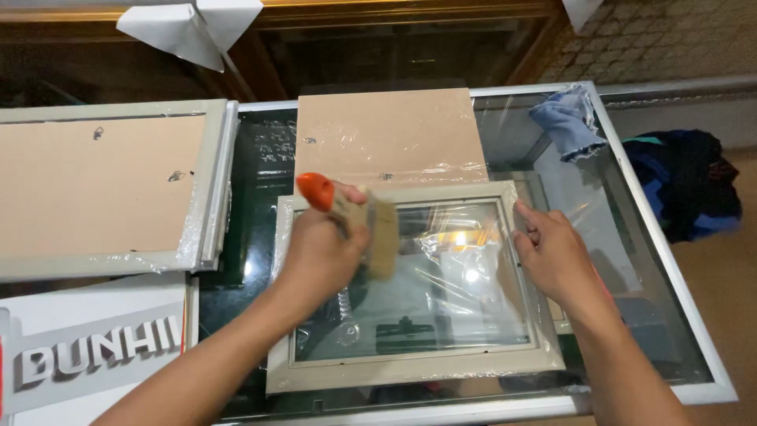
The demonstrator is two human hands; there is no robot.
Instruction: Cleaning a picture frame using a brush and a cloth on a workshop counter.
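The brush (359, 217) sits in the left hand (319, 252), over the upper-left corner of the frame (410, 371). Its orange handle tip points to about 10 o'clock, and the pale bristle block hangs toward 5 o'clock, so the long axis runs on a diagonal across the frame's top left. The bristles lie on or just above the glass (441, 292); which of the two cannot be told. The left grip is closed round the brush handle, fingers wrapped and thumb on top.

The frame is a pale, light-coloured rectangle lying flat in the middle of the desk (678, 260), wider than it is deep, with loose clear plastic film wrinkled over its pane and edges. The bare pane stretches from the bristles toward 4 o'clock, so the left hand is the nearer one to it.

The right hand (556, 256) rests at the frame's right rail, at 3 o'clock from the brush. Its grip is loosely open, fingertips touching the rail's upper part and holding nothing.

Past the frame at 12 o'clock lies a brown backing board (390, 130), also under film, its near edge touching or just overlapping the frame's top rail. At 9 to 10 o'clock is a larger frame (102, 189) lying back side up. A blue cloth (568, 118) lies at 2 o'clock near the desk's far right corner. A white box (87, 347) with raised lettering sits at 8 o'clock.
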